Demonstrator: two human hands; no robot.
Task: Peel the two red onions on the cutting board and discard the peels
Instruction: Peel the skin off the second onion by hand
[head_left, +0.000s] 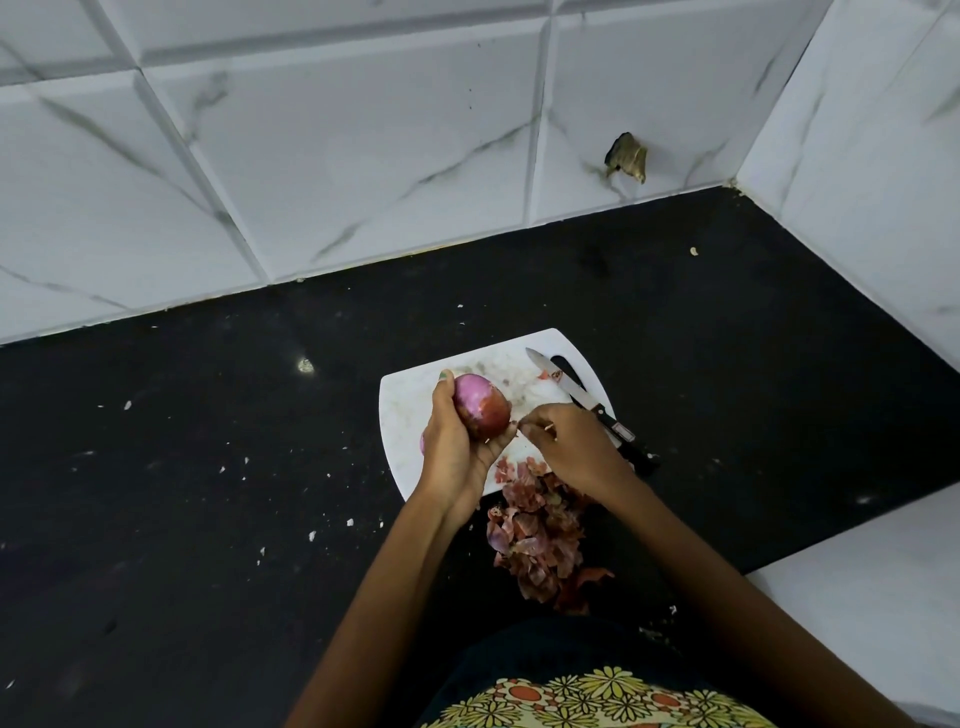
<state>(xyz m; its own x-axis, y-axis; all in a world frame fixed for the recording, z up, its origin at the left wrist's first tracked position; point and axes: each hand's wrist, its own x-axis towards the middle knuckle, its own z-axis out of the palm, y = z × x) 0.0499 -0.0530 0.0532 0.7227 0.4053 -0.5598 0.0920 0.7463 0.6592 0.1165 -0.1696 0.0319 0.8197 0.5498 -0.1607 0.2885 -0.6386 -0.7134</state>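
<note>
Onion (480, 405) gripped in left hand (457, 441) at frame centre, long axis tilted upper-left to lower-right; right hand (566, 441) just right, pinching peel at its lower end.

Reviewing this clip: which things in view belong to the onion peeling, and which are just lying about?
In the job:
onion, held in left hand
right hand, pinching peel
cutting board
pile of peels

Lying about:
knife
white crumbs on the counter
</note>
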